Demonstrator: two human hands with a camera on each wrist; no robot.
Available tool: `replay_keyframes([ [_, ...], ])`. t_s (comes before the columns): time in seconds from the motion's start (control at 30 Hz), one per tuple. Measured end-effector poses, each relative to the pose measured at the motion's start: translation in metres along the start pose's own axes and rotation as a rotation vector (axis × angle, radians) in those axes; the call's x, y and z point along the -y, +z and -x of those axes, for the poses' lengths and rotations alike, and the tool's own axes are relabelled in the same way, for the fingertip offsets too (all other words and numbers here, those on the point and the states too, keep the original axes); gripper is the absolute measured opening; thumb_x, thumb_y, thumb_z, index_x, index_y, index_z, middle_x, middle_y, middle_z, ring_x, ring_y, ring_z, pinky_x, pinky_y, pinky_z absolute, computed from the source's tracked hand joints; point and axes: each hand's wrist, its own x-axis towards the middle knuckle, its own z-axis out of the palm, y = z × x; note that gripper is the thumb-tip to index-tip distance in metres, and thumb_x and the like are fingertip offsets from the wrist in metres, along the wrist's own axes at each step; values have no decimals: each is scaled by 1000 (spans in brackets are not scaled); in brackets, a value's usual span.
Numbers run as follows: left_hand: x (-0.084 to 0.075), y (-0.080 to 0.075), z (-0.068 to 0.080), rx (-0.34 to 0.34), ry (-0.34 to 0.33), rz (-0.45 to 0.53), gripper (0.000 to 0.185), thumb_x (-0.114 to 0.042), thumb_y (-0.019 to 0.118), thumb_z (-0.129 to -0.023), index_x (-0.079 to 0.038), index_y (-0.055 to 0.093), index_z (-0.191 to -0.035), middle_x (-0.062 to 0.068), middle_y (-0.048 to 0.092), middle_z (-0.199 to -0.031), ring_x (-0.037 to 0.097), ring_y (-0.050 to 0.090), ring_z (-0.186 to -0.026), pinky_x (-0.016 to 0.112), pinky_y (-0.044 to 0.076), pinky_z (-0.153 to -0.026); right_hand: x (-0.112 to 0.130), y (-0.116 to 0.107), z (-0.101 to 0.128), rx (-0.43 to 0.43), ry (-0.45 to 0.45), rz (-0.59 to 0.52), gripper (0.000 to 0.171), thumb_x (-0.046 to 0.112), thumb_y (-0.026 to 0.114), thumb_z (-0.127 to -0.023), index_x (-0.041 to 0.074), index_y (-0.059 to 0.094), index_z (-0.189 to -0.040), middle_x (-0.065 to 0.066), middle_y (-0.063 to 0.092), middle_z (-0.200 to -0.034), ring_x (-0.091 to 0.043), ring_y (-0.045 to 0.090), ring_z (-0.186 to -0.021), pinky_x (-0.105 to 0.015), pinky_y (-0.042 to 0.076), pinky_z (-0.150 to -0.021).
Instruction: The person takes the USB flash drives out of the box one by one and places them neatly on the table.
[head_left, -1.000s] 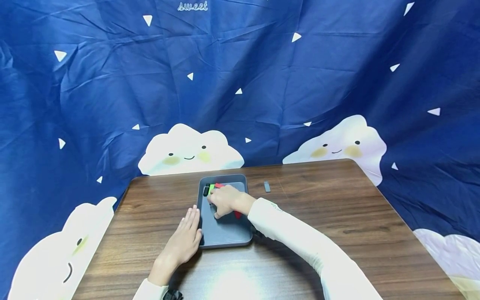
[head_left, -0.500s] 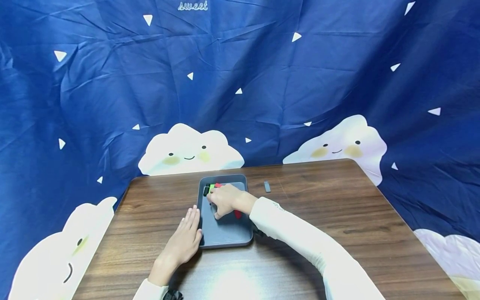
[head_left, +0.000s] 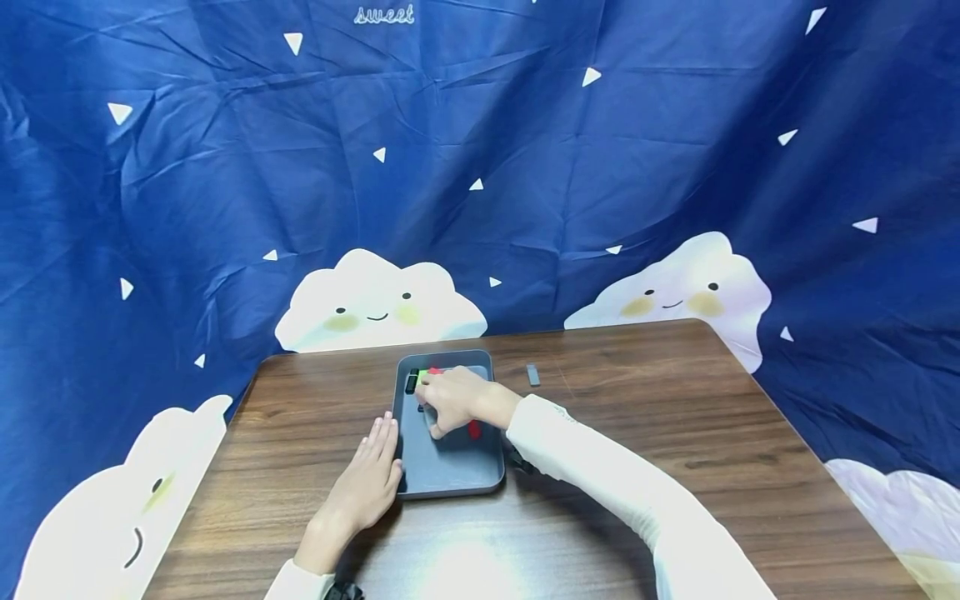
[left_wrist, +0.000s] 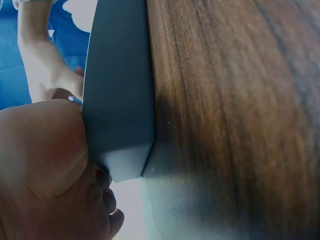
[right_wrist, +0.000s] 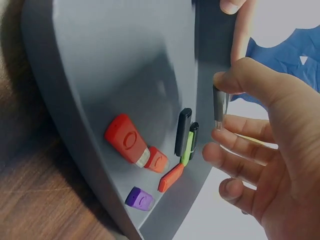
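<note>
In the right wrist view, my right hand (right_wrist: 265,130) pinches a grey USB stick (right_wrist: 220,104) between thumb and fingers, its metal plug pointing down. That hand (head_left: 457,397) hovers over the grey tray (head_left: 450,477) in the head view and hides much of what lies inside. Several USB sticks are in the tray: a large red USB stick (right_wrist: 123,137), smaller red ones, a purple USB stick (right_wrist: 139,199), a green USB stick (right_wrist: 187,149) and black ones such as a black USB stick (right_wrist: 183,131). My left hand (head_left: 365,477), fingers straight, rests against the tray's left wall.
A grey flat stick (head_left: 533,375) lies on the wooden table (head_left: 637,400) to the right of the tray. Behind the table hangs a blue curtain (head_left: 450,108) with white clouds.
The right forearm has shifted slightly to the right. The right hand stays over the tray, and the left hand keeps its place at the wall.
</note>
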Motion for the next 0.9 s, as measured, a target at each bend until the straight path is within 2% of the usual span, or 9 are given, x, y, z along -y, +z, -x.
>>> replay_keyframes([
  [0.13, 0, -1, 0, 17, -8, -12, 61, -16, 46, -111, 10, 29, -163, 27, 22, -175, 44, 22, -163, 60, 28, -131, -2, -2, 3, -17, -6, 0, 50, 50, 82, -83, 22, 71, -123, 5, 69, -117, -9, 60, -80, -24, 52, -62],
  [0.43, 6, 5, 0, -61, 40, 11, 61, -16, 44, -110, 12, 31, -161, 30, 28, -172, 48, 29, -160, 66, 33, -126, -7, -7, 12, -31, -2, -25, 52, 50, 82, -84, 21, 72, -126, 4, 69, -122, -9, 59, -77, -21, 46, -56],
  [0.67, 3, 0, 0, -27, 16, 1, 61, -15, 47, -110, 11, 31, -162, 28, 26, -173, 45, 26, -162, 63, 31, -129, -11, -9, 18, -45, 14, -12, 51, 51, 81, -84, 22, 72, -125, 6, 70, -123, -7, 58, -71, -21, 48, -57],
  [0.9, 9, 8, -2, -65, 33, -13, 60, -15, 46, -109, 11, 33, -161, 28, 29, -172, 47, 30, -160, 64, 33, -127, -15, -10, 23, -70, 11, -14, 48, 49, 81, -83, 22, 72, -121, 6, 68, -114, -8, 57, -69, -22, 47, -57],
])
